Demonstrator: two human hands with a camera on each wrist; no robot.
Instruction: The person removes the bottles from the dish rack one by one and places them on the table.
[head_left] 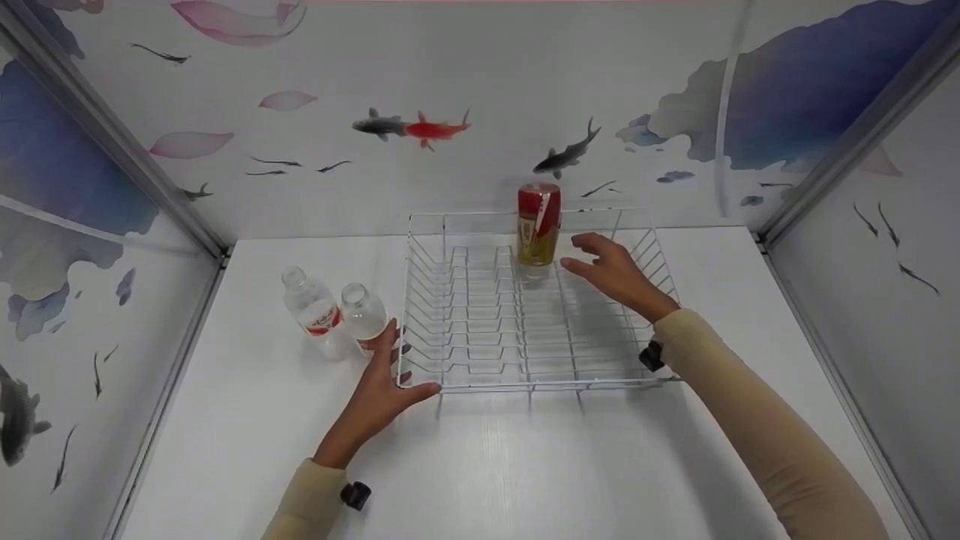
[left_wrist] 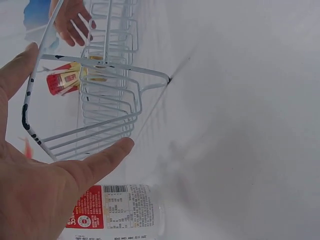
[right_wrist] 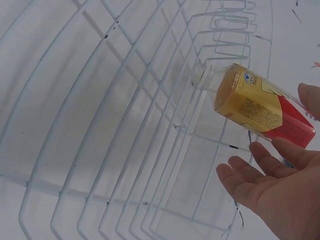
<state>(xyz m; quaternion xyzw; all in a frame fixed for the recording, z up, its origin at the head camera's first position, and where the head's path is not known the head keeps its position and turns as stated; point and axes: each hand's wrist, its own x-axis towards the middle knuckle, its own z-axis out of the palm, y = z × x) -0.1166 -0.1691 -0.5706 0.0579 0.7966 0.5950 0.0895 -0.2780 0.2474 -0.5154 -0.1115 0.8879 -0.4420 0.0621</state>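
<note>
A bottle with a red and gold label stands upside down in the white wire dish rack, near its back rail. In the right wrist view, its clear neck points down at the wires. My right hand is just right of this bottle, fingers parted and nothing in them. At the front left corner, my left hand holds the rack, thumb along the front rim and fingers against the side wires. Close beside those fingers stands a clear bottle with a red and white label.
Another clear bottle with a red label stands left of the first, on the white table. Panels printed with fish and petals rise behind the table and along both sides.
</note>
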